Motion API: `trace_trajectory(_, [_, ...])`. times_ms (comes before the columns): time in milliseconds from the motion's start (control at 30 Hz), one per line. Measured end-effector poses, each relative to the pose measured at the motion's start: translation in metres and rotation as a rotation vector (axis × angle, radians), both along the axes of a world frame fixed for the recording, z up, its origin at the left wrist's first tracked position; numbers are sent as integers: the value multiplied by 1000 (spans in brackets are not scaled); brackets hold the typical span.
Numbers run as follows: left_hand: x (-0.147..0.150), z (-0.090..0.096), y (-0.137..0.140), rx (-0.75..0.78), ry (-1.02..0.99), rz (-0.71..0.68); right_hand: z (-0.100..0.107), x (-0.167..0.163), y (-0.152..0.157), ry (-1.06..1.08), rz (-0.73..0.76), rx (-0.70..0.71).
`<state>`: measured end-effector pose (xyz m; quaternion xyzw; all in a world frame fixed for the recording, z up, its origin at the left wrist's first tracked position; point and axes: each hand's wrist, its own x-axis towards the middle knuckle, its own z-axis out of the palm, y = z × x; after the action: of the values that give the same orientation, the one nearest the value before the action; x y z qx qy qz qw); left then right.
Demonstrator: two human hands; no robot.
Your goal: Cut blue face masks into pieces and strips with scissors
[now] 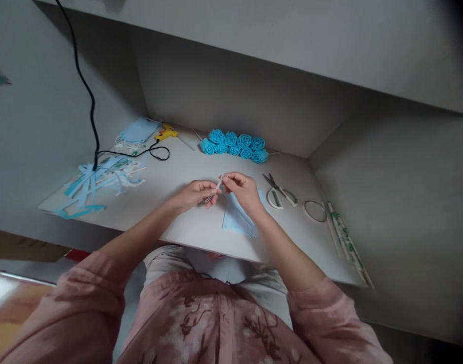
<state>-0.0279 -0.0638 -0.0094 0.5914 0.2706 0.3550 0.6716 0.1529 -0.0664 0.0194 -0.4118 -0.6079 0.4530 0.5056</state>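
A thin white strip [218, 184] is pinched in front of me, above the middle of the desk. My left hand [198, 194] is closed on its lower end, and the fingers of my right hand [241, 187] close on its upper end. Whether the strip is folded or rolled is too small to tell. Partly under my right hand and forearm lies a light blue sheet of mask fabric [237, 218], flat on the desk. Just to the right, scissors [277, 191] with white handles rest with their blades slightly apart.
Blue fabric roses [233, 144] stand in rows at the back. Cut blue and white strips [91, 182] are piled at the left, below face masks [138, 130]. A yellow glue gun [166, 132] trails a black cord [91, 96]. A ring [315, 211] and sticks [347, 240] lie right.
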Motion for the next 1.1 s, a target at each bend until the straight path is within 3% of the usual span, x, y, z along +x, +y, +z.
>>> trace_trajectory(267, [2,3,-3,-5,22,5,1,3,-5,61,0,-45])
trace_trajectory(633, [0,4,-3,-11,-3,11,6,-9,-12,434,-12,-352])
trace_trajectory(733, [2,2,-4,-5,22,31,9,-9,-15,456,-3,-327])
trace_trajectory(933, [8,4,-7,43,86,121,4,-7,-17,306,-39,-198])
trace_trajectory(1100, [11,9,-10,38,82,133,2,-10,-13,319,-100,-199])
